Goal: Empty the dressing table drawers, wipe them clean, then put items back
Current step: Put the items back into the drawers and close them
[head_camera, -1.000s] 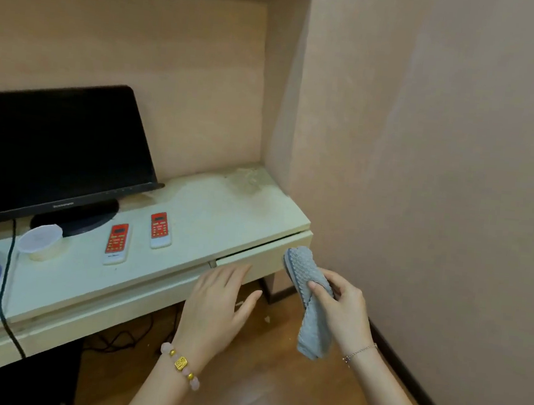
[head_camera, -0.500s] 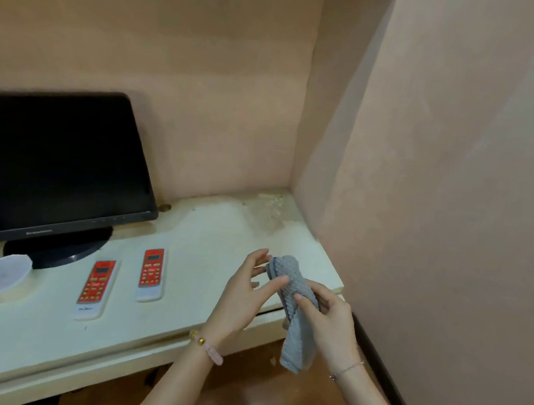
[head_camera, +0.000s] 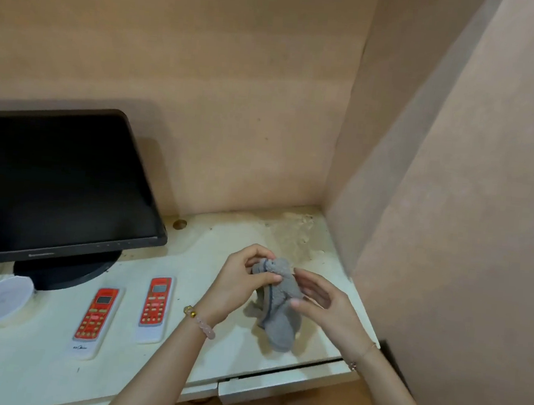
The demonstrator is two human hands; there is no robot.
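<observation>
A grey cleaning cloth (head_camera: 276,319) hangs bunched above the right end of the cream dressing table (head_camera: 239,358). My left hand (head_camera: 239,280) pinches its top edge between thumb and fingers. My right hand (head_camera: 321,300) is beside the cloth with fingers spread and mostly straight, the thumb touching the cloth's side. The right drawer (head_camera: 279,384) under the tabletop stands pulled out a little; a dark gap shows along its top edge and its inside is hidden.
Two red-and-white remotes (head_camera: 95,319) (head_camera: 154,308) lie left of my hands. A black monitor (head_camera: 57,184) stands at the back left, with a white round lid (head_camera: 2,302) by its base. A wall (head_camera: 451,218) closes the right side. The back right corner is stained.
My view has moved up and closer over the tabletop. My left hand went from the drawer front to the cloth and took its top. My right hand loosened its grip on the cloth.
</observation>
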